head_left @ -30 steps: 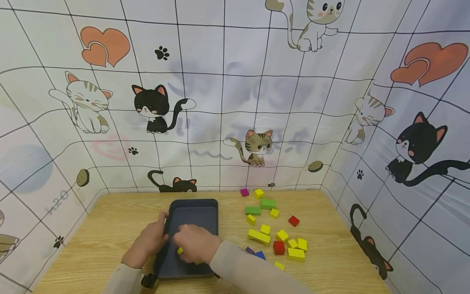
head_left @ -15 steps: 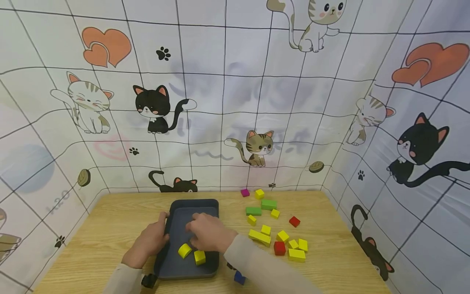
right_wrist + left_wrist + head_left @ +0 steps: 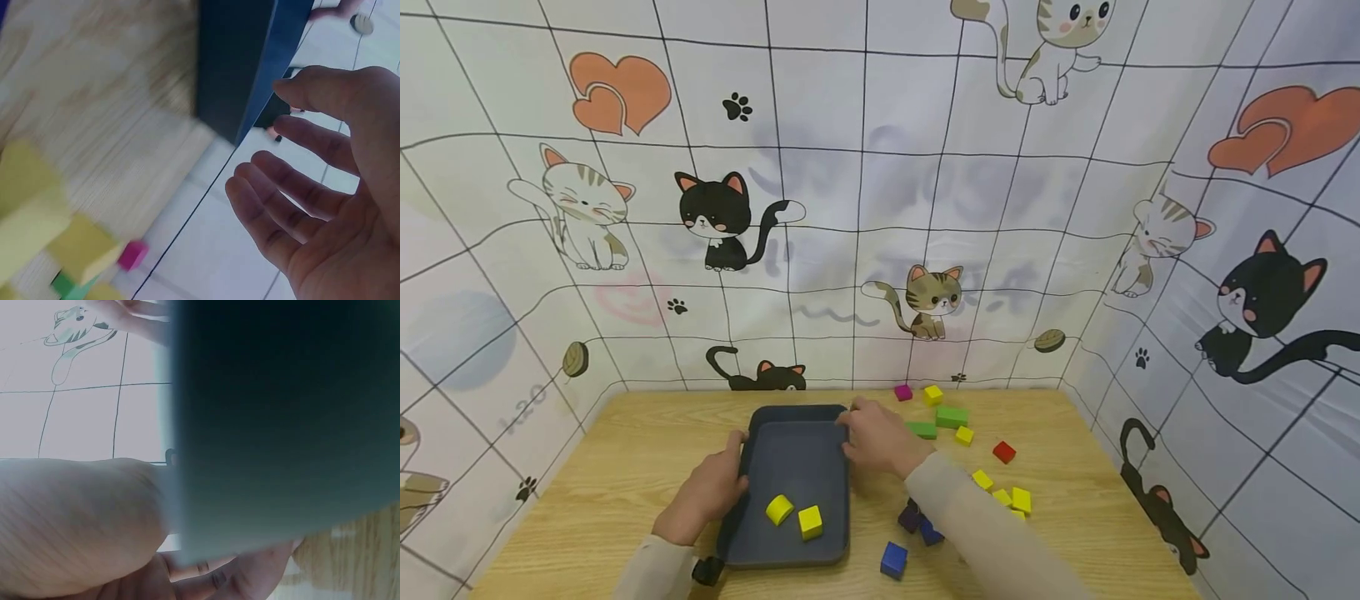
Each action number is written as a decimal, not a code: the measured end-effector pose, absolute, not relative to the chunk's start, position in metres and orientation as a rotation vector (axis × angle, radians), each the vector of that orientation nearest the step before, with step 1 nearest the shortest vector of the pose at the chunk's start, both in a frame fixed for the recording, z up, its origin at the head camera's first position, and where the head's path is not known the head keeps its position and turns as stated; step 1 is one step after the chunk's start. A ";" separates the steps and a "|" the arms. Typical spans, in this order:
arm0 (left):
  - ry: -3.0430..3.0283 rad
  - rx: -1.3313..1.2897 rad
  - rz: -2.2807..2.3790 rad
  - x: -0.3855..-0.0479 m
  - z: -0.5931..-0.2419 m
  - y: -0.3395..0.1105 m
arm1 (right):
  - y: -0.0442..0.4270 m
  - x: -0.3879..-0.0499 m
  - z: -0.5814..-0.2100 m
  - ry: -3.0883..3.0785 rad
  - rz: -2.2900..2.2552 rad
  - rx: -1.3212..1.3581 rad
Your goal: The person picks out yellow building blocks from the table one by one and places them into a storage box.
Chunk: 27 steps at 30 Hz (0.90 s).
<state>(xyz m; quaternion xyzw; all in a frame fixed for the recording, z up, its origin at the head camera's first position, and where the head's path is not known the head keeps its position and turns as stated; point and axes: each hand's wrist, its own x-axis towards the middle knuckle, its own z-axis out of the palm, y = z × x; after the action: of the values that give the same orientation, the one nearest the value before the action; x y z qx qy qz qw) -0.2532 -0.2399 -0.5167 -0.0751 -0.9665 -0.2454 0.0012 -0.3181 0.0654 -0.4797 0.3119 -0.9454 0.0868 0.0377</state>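
Left wrist view mostly blocked: dark tray (image 3: 287, 425) fills centre and right (badly blurred). Left hand (image 3: 119, 528) at lower left, some fingers (image 3: 194, 587) below the tray's lower edge; contact hidden. More fingertips (image 3: 147, 326) up top, cut off by the tray. White gridded wall (image 3: 87, 425) behind, part of a cat drawing (image 3: 78, 328). Wood tabletop (image 3: 350, 562) lower right.

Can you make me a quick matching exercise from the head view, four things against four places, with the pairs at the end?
Things:
1. left hand
2. right hand
3. rounded yellow block
4. magenta block

Places:
A. inside the dark tray
B. near the tray's far right corner
C. at the table's far edge
D. at the tray's left side

Pairs: 1-D, 2-B, 3-A, 4-C
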 end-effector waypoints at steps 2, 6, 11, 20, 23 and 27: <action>-3.029 -0.236 -0.775 -0.253 -0.517 -0.240 | 0.076 -0.326 -0.480 -2.887 0.306 0.939; -3.032 -0.233 -0.779 -0.254 -0.517 -0.240 | 0.098 -0.342 -0.481 -2.873 0.368 0.893; -3.038 -0.220 -0.787 -0.254 -0.516 -0.240 | 0.122 -0.356 -0.480 -2.879 0.404 0.784; -3.034 -0.214 -0.777 -0.255 -0.517 -0.239 | 0.152 -0.379 -0.482 -2.952 0.427 0.591; -3.032 -0.211 -0.777 -0.256 -0.518 -0.240 | 0.160 -0.387 -0.485 -2.980 0.436 0.559; -3.028 -0.215 -0.776 -0.256 -0.519 -0.241 | 0.168 -0.393 -0.490 -3.004 0.436 0.498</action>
<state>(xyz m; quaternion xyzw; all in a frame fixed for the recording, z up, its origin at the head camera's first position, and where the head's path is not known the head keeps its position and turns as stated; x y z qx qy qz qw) -0.2564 -0.2414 -0.5189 -0.0686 -0.9664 -0.2478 0.0043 -0.3934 0.1682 -0.4902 0.1617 -0.9761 0.1416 0.0329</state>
